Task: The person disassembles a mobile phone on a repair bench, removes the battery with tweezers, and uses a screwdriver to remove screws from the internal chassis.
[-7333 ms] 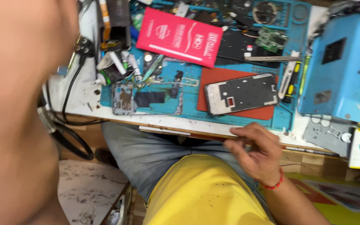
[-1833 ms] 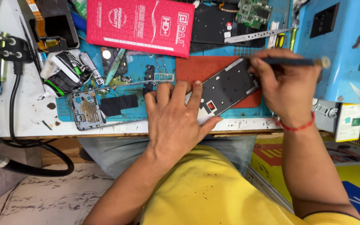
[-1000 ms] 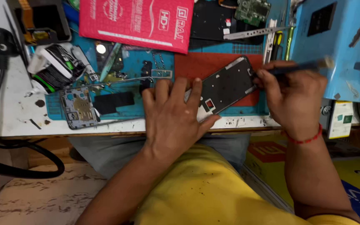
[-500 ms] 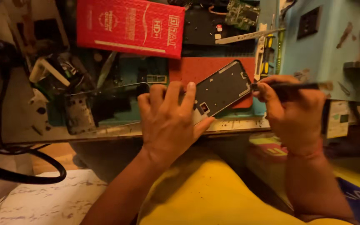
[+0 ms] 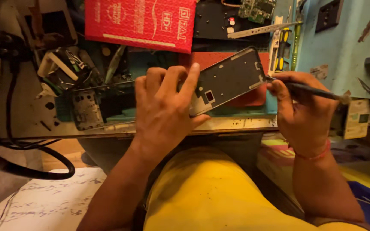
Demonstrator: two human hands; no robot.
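I press my left hand (image 5: 165,109) flat on the phone frame (image 5: 230,79) on the desk (image 5: 26,115), my right hand (image 5: 302,109) pinching a tool (image 5: 311,90) at its corner; next needs careful prying, I judge.

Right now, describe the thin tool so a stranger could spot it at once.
Start at the blue box on the bench's right. Below it the right hand grips a thin dark tool, its tip at the phone frame corner. Unlike the yellow-handled tools nearby, it is held.
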